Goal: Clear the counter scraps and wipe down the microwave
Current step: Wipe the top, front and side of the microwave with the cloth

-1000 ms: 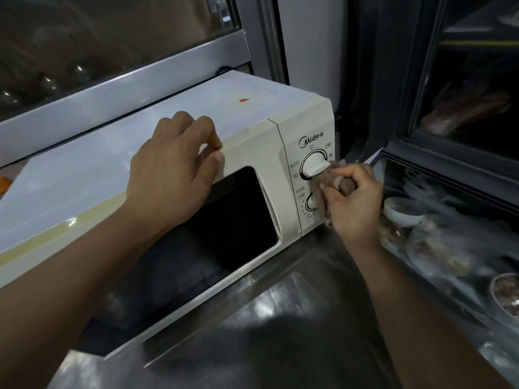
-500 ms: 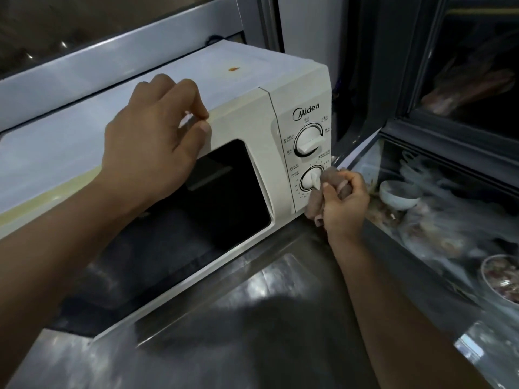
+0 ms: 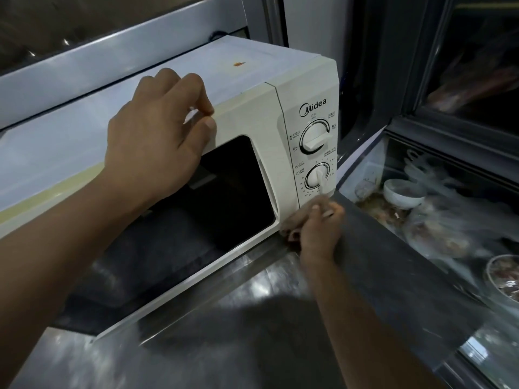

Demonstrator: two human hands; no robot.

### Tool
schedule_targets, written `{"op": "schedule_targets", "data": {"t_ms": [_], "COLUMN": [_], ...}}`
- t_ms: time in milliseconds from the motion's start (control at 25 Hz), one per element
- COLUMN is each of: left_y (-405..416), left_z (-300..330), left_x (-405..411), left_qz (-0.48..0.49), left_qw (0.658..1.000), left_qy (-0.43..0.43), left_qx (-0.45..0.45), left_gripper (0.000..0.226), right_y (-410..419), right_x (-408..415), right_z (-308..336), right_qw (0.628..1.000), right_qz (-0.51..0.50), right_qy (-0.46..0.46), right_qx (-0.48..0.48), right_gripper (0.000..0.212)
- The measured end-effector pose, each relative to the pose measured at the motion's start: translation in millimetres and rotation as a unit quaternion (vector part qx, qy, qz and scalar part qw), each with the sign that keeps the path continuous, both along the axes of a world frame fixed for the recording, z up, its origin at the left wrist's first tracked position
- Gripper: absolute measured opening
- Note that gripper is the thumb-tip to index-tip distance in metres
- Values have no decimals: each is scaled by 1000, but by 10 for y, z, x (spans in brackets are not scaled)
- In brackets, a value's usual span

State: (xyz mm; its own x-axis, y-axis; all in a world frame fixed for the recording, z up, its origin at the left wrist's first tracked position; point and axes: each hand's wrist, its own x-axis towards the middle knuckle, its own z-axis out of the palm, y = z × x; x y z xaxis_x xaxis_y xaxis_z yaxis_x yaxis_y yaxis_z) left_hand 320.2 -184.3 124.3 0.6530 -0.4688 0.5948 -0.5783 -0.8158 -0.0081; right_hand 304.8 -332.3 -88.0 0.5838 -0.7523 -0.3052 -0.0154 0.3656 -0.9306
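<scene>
A white microwave [image 3: 247, 113] with two dials stands on a steel counter [image 3: 252, 318]. Its dark door window faces me. A small orange stain [image 3: 239, 64] marks its top. My left hand [image 3: 160, 136] rests on the top front edge above the door, fingers curled, holding nothing I can see. My right hand [image 3: 318, 228] grips a crumpled brownish cloth [image 3: 295, 221] and presses it against the bottom corner of the control panel, just under the lower dial [image 3: 318, 176].
To the right sits a glass-topped chest [image 3: 455, 248] with a white bowl [image 3: 401, 192] and bagged food inside. A dark glass cabinet door rises behind it. A metal window frame runs behind the microwave.
My right hand has slid the cloth down the control panel, from the upper dial past the lower dial to the bottom corner. My left hand has stayed on the microwave's top edge.
</scene>
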Motion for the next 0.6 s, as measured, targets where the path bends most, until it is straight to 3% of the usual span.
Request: {"op": "schedule_targets", "data": {"t_ms": [160, 440, 600], "left_y": [-10, -11, -17], "left_z": [-3, 20, 15], "left_x": [0, -19, -8], "left_qz": [1, 3, 3], "left_qw": [1000, 1000, 1000], "left_qy": [-7, 1, 2], "left_qx": [3, 2, -1], "left_gripper": [23, 25, 25], "right_y": [-278, 381, -103], "right_x": [142, -103, 110], "right_z": [70, 70, 58], "right_qw": [998, 992, 999], "right_qz": [-44, 56, -13], "right_qy": [-18, -30, 2], "right_qx": [47, 107, 39], "right_gripper": [20, 13, 22]}}
